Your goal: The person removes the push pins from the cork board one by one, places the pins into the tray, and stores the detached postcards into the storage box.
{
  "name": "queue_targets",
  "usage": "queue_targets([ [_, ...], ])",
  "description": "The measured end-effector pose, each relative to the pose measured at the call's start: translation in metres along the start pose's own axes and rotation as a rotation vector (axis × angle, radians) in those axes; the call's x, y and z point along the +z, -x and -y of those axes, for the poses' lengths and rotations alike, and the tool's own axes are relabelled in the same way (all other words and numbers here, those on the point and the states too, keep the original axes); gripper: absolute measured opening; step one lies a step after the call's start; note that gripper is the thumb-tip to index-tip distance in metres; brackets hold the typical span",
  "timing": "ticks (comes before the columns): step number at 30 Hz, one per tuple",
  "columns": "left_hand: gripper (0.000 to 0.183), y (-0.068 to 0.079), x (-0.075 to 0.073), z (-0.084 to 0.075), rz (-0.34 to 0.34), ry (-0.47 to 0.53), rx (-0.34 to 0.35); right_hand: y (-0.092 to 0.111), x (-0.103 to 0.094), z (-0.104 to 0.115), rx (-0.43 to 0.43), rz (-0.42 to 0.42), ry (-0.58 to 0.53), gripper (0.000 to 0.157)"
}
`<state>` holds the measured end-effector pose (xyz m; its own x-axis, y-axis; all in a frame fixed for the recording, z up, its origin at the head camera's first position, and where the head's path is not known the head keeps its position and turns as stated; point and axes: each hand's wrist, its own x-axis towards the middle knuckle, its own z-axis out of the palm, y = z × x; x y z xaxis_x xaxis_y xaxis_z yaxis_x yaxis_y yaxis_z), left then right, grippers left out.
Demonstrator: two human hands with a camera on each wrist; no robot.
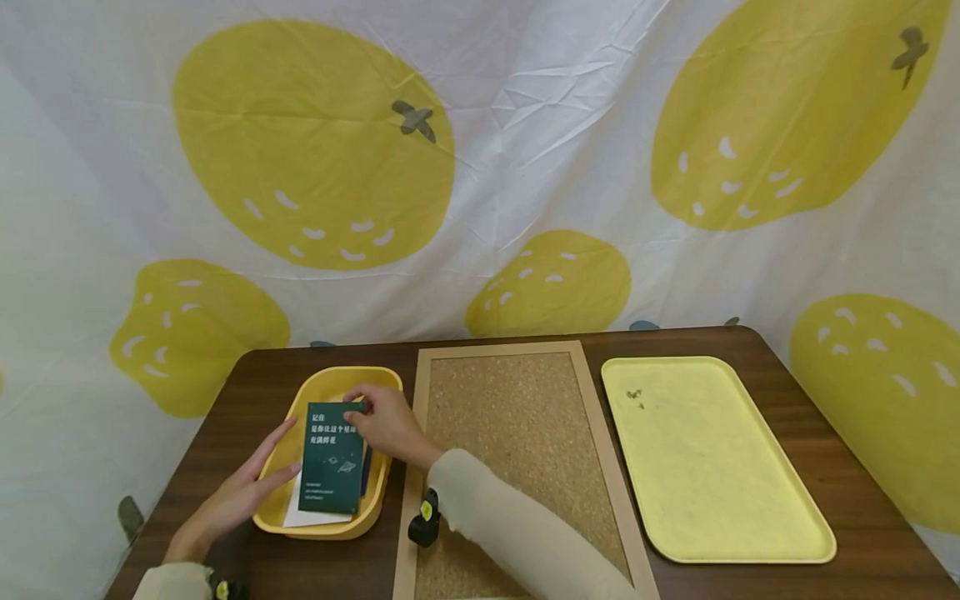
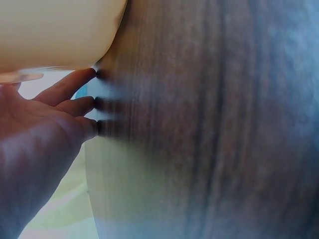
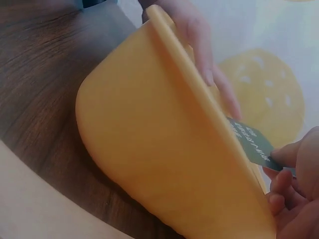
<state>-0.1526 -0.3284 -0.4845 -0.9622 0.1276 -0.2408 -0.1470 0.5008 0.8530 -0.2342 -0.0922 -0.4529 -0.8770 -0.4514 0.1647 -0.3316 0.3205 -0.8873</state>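
A dark green card [image 1: 331,463] with white print stands out over a yellow basin [image 1: 382,492]. My right hand [image 1: 390,425] pinches it by the upper right corner; the right wrist view shows thumb and fingers on the card's [image 3: 251,144] end, above the rim. Behind the green card, a white card [image 1: 318,518] and a dark blue edge show inside the basin. My left hand [image 1: 236,492] lies along the basin's left side, thumb over the rim, fingers extended outside. In the left wrist view those fingers [image 2: 75,85] reach down beside the basin wall, near the tabletop.
A wood-framed cork board [image 1: 510,433] lies right of the basin, under my right forearm. Farther right is a pale yellow tray [image 1: 720,467] with a small dark mark. The dark wooden table [image 1: 862,492] ends at a fruit-printed curtain [image 1: 510,167].
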Motion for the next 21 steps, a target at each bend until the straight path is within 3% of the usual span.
queue_targets([
  [4, 0.083, -0.0007, 0.0005, -0.0007, 0.003, -0.003, -0.010, 0.0005, 0.0012, 0.0014, 0.031, 0.010, 0.027, 0.015],
  [21, 0.084, -0.0013, -0.0007, -0.0003, 0.019, 0.006, -0.035, -0.0021, 0.0043, 0.0027, -0.003, 0.063, 0.242, 0.023],
])
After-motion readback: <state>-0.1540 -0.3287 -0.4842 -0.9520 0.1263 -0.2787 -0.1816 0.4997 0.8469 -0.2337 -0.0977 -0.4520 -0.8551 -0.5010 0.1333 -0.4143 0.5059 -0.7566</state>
